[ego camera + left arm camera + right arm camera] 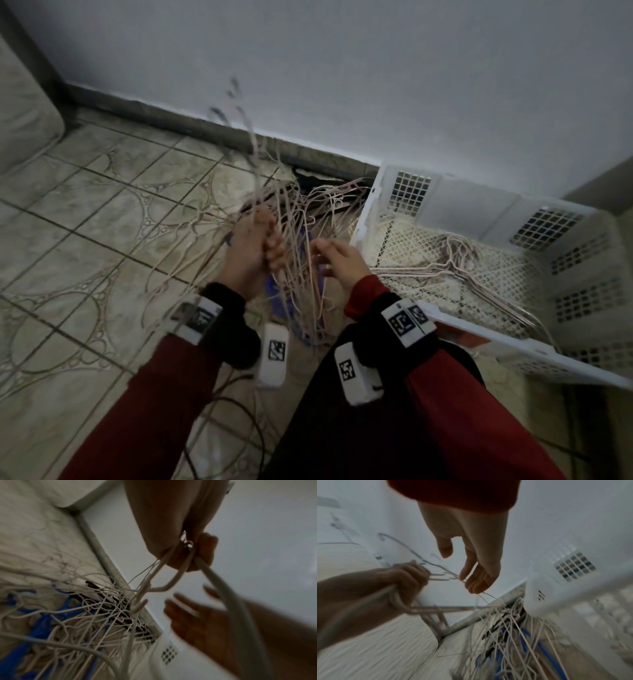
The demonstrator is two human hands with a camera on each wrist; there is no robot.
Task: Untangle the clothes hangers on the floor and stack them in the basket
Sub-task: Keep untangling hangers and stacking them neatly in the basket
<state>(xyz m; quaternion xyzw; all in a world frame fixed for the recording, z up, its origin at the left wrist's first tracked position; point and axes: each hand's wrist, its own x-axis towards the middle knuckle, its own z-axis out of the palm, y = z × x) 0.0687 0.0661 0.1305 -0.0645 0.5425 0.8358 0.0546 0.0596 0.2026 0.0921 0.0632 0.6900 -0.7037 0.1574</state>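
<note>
My left hand [269, 241] grips a bunch of pale pink wire hangers [255, 161] lifted off the floor, their hooks blurred against the wall. In the left wrist view its curled fingers [205, 550] close round the hanger wires. My right hand [325, 255] is open just right of the bunch; in the right wrist view its fingertips [475, 586] touch one thin wire of it. A tangled pile of pink, blue and dark hangers [318, 202] lies on the tiles below. The white basket [459, 325] stands at the right with several pink hangers [479, 270] inside.
A pale mattress [24, 102] leans at the far left. The wall and its baseboard [191, 121] run close behind the pile. Dark cables [236, 401] trail over the tiles near my left forearm. My dark-trousered knee [359, 428] is between the arms.
</note>
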